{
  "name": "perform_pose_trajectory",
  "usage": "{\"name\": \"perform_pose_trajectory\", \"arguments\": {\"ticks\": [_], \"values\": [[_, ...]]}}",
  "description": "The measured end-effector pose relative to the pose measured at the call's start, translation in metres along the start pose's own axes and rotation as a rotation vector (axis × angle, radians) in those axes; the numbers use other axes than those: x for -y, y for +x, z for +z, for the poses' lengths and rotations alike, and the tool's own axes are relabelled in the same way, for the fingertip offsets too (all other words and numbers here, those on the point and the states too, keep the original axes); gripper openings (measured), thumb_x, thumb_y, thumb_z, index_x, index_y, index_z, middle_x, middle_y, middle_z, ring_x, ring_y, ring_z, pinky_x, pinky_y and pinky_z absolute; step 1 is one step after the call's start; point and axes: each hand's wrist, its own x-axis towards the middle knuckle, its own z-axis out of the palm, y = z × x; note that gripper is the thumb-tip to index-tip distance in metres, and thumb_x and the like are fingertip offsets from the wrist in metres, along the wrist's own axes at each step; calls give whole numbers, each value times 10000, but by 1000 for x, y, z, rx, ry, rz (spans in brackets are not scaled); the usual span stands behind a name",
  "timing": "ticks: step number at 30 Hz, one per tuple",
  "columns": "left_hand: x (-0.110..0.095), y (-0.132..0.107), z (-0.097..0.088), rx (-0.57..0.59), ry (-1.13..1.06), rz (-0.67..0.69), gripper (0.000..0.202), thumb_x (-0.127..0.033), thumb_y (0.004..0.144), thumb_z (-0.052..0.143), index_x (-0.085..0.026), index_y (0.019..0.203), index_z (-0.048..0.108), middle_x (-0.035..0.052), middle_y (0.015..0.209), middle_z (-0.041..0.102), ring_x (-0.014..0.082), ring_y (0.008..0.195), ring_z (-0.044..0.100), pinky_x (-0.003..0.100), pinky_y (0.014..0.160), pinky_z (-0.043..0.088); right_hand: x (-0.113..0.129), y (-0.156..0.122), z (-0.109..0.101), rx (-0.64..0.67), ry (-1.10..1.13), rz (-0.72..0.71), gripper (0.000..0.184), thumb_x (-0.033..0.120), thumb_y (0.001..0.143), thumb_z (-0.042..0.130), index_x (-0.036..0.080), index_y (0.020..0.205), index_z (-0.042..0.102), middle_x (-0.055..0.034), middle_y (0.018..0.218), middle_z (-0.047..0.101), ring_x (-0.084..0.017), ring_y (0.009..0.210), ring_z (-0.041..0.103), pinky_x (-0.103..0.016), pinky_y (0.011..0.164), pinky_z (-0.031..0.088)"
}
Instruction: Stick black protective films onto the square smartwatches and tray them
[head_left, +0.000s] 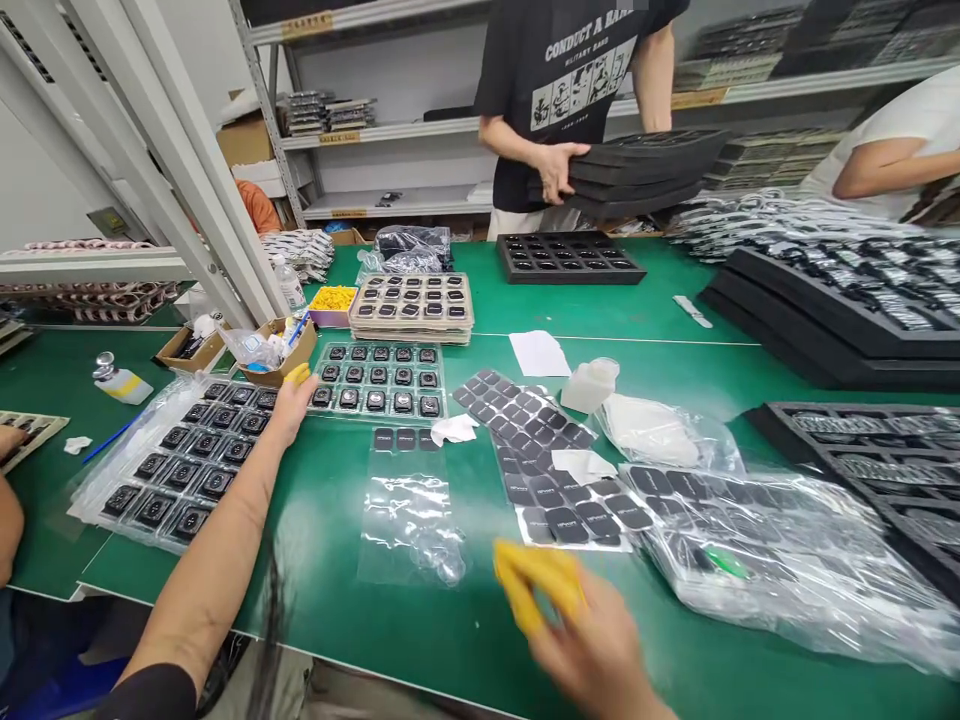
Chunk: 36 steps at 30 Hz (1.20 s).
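My left hand (291, 405), with yellow finger covers, is at the left edge of a clear plastic tray (360, 414) holding rows of black square watch cases (379, 375). Its fingers are bent together, and I cannot make out what is between them. Beside my left forearm lies another clear tray (142, 470) of similar watch cases. My right hand (592, 630), also in yellow finger covers and slightly blurred, hovers over the green table with thumb and fingers apart, holding nothing. Nearest to it are sheets of black square stickers (566, 500) and a clear film sheet (405, 520) with a few stickers on top.
A white bottle (590, 385), plastic bags (780, 560) and black foam trays (832, 320) lie to the right. Stacked beige trays (411, 322), a box of yellow pieces (332, 300) and a metal-topped bottle (120, 380) stand left. Across the table (315, 590), a person holds foam trays (637, 175).
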Motion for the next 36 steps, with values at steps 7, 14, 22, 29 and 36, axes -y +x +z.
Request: {"name": "perform_pose_trajectory", "arguments": {"ticks": [7, 14, 22, 29, 36], "values": [[-11, -25, 23, 30, 561, 424, 342, -378, 896, 617, -157, 1140, 710, 168, 1319, 636, 329, 1349, 478, 502, 1189, 289, -85, 107, 106, 244, -425, 186, 182, 255, 912, 634, 169, 1054, 709, -126, 990, 685, -269, 946, 605, -348, 770, 478], [-54, -36, 138, 550, 956, 611, 177, -360, 794, 751, -229, 904, 793, 90, 892, 754, 284, 950, 688, 353, 819, 509, -100, 90, 78, 128, -528, 226, 226, 132, 927, 478, 125, 1019, 685, -153, 942, 668, -285, 906, 535, -385, 818, 391], [-69, -28, 172, 752, 1054, 649, 68, -104, 806, 667, -105, 780, 729, 170, 934, 715, 294, 1017, 669, 366, 909, 504, -83, 95, 80, 391, -565, 190, 175, 139, 898, 568, 161, 937, 737, -132, 917, 679, -276, 895, 544, -387, 751, 359], [-45, -93, 113, 624, 695, 494, 417, -352, 1058, 311, -118, 1218, 618, 157, 1144, 697, 236, 1082, 665, 389, 955, 529, -61, 87, 55, 115, -327, 150, 217, 213, 940, 577, 145, 1114, 688, -186, 1125, 630, -339, 1053, 531, -504, 840, 447], [-26, -134, 85, 983, -204, -369, 602, -459, 740, 837, -107, 1191, 651, 58, 816, 709, 160, 644, 699, 288, 635, 579, -44, 75, 86, 175, 206, -128, 409, 49, 935, 483, 293, 1235, 616, -89, 1268, 572, -207, 1013, 575, -416, 855, 531]]}}
